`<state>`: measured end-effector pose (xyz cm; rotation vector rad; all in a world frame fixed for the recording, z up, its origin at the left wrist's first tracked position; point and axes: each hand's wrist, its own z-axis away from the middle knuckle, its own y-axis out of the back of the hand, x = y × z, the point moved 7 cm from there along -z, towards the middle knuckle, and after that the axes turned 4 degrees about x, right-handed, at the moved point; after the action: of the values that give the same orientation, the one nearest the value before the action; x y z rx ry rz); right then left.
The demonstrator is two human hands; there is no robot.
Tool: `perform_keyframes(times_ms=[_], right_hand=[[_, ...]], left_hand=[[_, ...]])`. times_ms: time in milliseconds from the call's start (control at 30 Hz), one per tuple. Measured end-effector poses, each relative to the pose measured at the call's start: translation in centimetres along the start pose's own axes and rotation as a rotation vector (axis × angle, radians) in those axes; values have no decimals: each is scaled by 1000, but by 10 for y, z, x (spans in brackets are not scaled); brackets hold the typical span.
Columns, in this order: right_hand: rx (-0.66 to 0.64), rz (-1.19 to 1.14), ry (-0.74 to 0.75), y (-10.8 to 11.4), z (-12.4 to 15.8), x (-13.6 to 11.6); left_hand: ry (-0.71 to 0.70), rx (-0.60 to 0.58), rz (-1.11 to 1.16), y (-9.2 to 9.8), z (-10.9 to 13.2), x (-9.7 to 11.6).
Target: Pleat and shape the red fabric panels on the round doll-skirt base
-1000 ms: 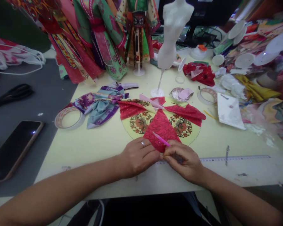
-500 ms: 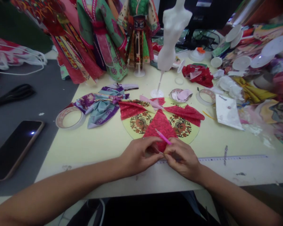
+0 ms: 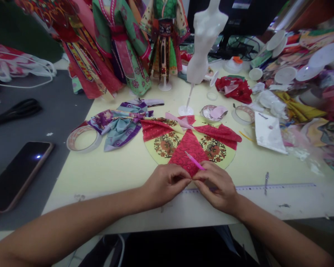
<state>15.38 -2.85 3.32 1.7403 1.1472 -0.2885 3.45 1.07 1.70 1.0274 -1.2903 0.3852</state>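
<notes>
A round yellow-and-red fabric piece (image 3: 188, 148) with floral patches lies on the pale table. At its near edge my left hand (image 3: 167, 183) pinches the edge of the red panel with thumb and fingertips. Right beside it, my right hand (image 3: 217, 185) is closed at the same edge, its fingertips almost touching the left ones. A pink pen (image 3: 195, 160) rests in the right hand, its tip pointing up and left over the red panel. The fingers hide the very edge of the cloth.
A ruler (image 3: 278, 185) lies along the front. Tape rolls (image 3: 72, 141), folded blue-purple cloth (image 3: 122, 129), a white mannequin (image 3: 204, 40) and dressed dolls (image 3: 125, 48) stand or lie beyond. Scissors (image 3: 19, 110) and a phone (image 3: 18, 178) are left; fabric scraps (image 3: 297, 107) right.
My left thumb and fingers have closed together at the cloth's near edge, where they were apart before. The right hand still has the pink pen and has barely shifted.
</notes>
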Motion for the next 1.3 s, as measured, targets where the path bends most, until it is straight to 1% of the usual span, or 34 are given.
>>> perform_keyframes(times_ms=[100,233,633,867,1100,1300], right_hand=[[29,24,-1,3,0,-1],[41,26,-6,4,-1,-2],[37,13,-15,-1,0,3],[34,23,-9,-2,-1,2],[20,56,-21,-2,1,2],[52,44,0,-1,0,1]], left_hand=[[58,-8,42,-1,0,-3],[82,-6,71,-3,1,-4],[-12,25,6,-5,3,1],[-5,43,6,-5,3,-2],[49,46,19,-4,3,-3],[16,56,1,-5,4,-1]])
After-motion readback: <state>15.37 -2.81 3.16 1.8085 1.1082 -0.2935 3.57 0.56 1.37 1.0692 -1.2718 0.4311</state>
